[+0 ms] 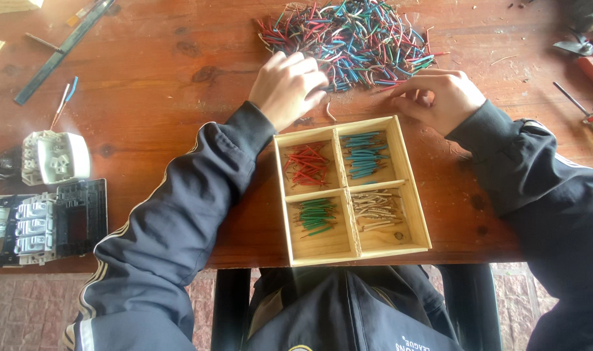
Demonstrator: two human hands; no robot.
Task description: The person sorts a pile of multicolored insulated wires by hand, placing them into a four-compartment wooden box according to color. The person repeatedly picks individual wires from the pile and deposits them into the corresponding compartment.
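At the far left of the wooden surface (147,97) lie dismantled switch parts (46,221), with a white socket piece (56,157) at about 12 o'clock from them and a dark ruler (63,49) angled further up. Moving right, the left hand (289,88) rests knuckles-up, fingers curled loosely at the near edge of the wire pile (352,42); whether it pinches a piece cannot be told. One loose pale wire piece (329,112) lies just beside it at 5 o'clock. The pile sits at roughly 1 o'clock from the left hand and 11 o'clock from the right hand (439,97), its long axis running left to right. Both hands touch its fringe, the left slightly deeper in. The right hand's fingers are bent together, seemingly working a short piece, though the grip is unclear. At 6 o'clock between the hands stands the four-compartment wooden tray (413,214): red wires far-left, blue far-right, green near-left, pale near-right. Pliers (585,55) lie at the far right.
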